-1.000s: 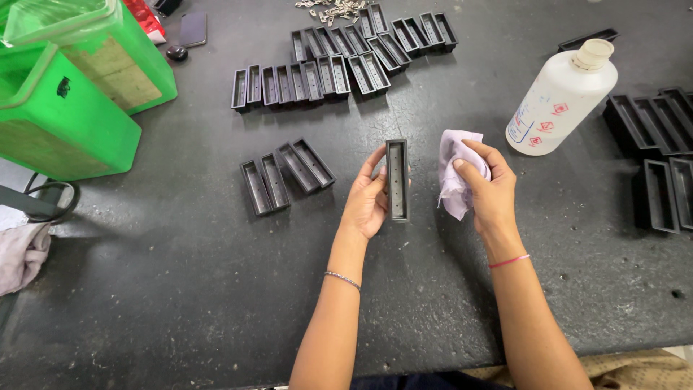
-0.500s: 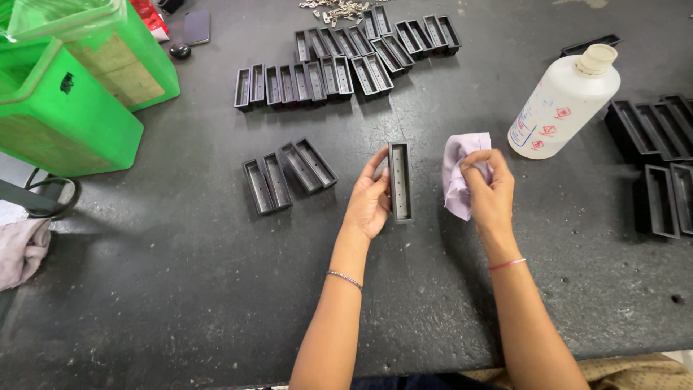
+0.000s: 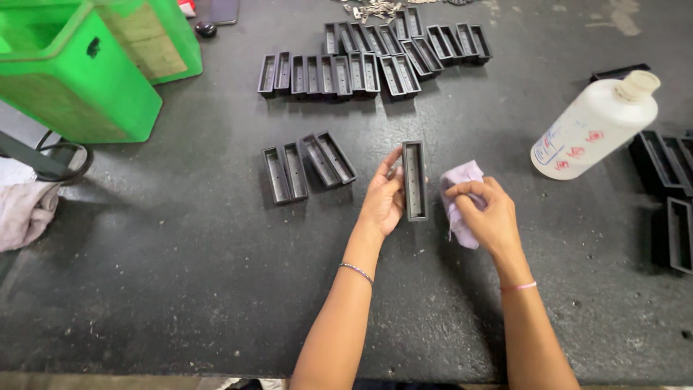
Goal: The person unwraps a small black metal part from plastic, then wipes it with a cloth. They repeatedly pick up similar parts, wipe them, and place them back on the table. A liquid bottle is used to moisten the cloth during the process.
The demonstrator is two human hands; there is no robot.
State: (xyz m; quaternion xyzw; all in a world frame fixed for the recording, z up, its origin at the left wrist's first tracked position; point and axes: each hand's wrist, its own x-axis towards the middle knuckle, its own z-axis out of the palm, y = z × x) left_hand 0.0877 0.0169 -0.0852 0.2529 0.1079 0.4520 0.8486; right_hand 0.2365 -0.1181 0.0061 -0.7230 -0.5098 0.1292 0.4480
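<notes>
Two hands work at mid-table: the left hand point(image 3: 382, 204) grips a black rectangular tray point(image 3: 414, 180), long axis running away from the person, open side up, while the right hand point(image 3: 492, 217) clutches a crumpled pale cloth point(image 3: 459, 186) just beside it.

Beyond my hands: four black trays point(image 3: 309, 167) close by, roughly fifteen farther off, one white bottle point(image 3: 592, 126), two green bins point(image 3: 79, 87).

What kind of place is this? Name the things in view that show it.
Probably a small workshop bench: rows of identical black trays on a dark worktable, green bins, and a white bottle beside a cloth held in the right hand.
</notes>
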